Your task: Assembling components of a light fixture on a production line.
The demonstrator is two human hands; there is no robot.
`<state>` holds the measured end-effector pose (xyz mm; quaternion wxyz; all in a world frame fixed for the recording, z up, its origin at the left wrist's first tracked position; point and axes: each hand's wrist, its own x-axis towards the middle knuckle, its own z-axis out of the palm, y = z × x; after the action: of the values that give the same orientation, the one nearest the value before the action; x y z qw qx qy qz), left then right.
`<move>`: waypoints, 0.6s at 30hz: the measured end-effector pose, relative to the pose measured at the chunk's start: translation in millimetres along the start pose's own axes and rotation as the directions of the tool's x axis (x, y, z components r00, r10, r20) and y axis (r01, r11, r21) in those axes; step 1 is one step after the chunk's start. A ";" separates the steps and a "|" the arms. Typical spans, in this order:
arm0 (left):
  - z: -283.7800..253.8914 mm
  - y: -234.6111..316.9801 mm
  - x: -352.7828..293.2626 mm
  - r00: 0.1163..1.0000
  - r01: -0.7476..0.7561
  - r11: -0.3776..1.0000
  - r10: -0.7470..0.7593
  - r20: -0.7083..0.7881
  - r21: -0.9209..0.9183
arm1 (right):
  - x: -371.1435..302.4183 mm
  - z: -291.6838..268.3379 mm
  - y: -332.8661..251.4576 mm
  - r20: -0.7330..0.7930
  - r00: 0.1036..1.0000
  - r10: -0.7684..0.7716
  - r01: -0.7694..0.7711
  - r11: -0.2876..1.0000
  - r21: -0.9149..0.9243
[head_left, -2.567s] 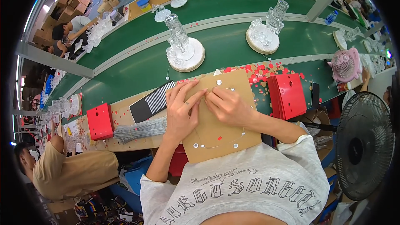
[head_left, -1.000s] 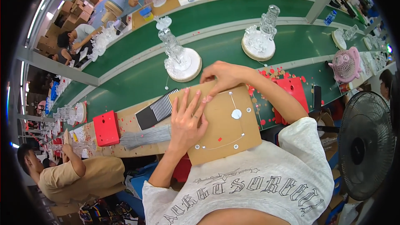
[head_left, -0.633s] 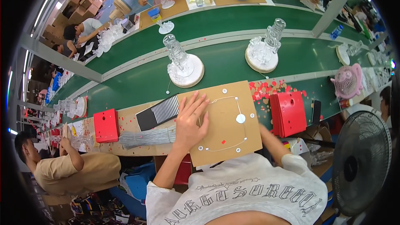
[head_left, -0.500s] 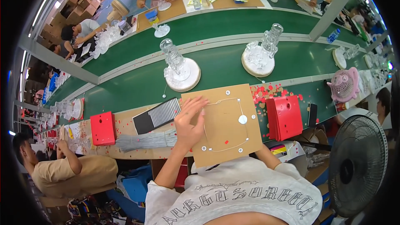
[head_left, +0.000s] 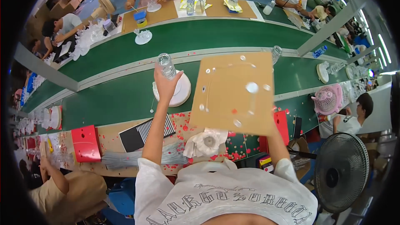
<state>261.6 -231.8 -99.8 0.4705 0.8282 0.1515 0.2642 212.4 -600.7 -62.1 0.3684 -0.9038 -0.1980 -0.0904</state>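
Observation:
My left hand is wrapped round a clear, bottle-shaped piece, its top ring showing above my fingers. Behind that hand lies a round white base with a thin wire and small disc hanging at its left. Whether the clear piece still touches the base is hidden. At the lower right corner of a square brown cardboard sheet, my right hand grips it, fingers mostly behind the board. The raised sheet carries small white discs, a wire loop and a red dot. A second clear piece peeks out behind it.
A white ruffled, ring-like thing lies among red dots before me. Left are a striped black card, grey wire strands and a red board. Right stand a pink fan and large black fan. Co-workers sit around.
My left hand has let go of the cardboard and reached forward to the clear piece. The sheet has risen and moved forward in my right hand, uncovering the white ruffled thing. My view has shifted.

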 end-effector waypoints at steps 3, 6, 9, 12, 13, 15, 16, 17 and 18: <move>10.7 -12.2 16.2 0.999 -0.036 0.982 0.041 0.020 -0.187 | 71.4 13.2 -46.9 0.222 0.946 0.237 -0.063 0.805 -0.590; 3.8 -23.1 24.0 0.995 -0.098 0.982 0.100 0.007 -0.159 | 104.5 72.4 2.4 0.255 0.966 0.051 0.178 0.585 -0.792; -26.6 -22.4 19.2 0.997 -0.059 0.981 0.069 0.046 -0.185 | 133.5 130.0 18.6 0.368 0.891 0.266 0.267 0.351 -0.898; -73.1 6.7 2.9 1.000 0.006 0.919 -0.008 -0.004 -0.393 | 135.0 174.7 23.4 0.461 0.839 0.290 0.406 0.232 -0.884; -93.2 17.9 -3.2 1.000 0.020 0.928 -0.011 0.026 -0.372 | 135.9 184.3 26.6 0.509 0.813 0.282 0.457 0.232 -0.859; -133.7 31.1 -9.7 0.986 -0.161 0.881 0.167 -0.027 -0.445 | 138.2 205.7 14.8 0.595 0.783 0.183 0.585 0.111 -0.804; -154.5 32.8 -12.8 0.993 -0.118 0.870 0.107 -0.050 -0.479 | 140.7 214.2 5.3 0.638 0.756 0.143 0.630 0.103 -0.770; -172.9 37.4 -14.0 0.993 -0.121 0.840 0.095 -0.077 -0.528 | 137.9 223.3 -0.8 0.620 0.783 0.055 0.613 0.103 -0.783; -189.8 43.8 -16.2 0.992 -0.124 0.807 0.081 -0.099 -0.578 | 137.1 230.8 -4.9 0.710 0.705 0.007 0.698 0.173 -0.695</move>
<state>138.5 -129.6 12.3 0.6810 0.6415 0.0346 0.3513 338.5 -395.6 -181.1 -0.3582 -0.8357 -0.4163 -0.0038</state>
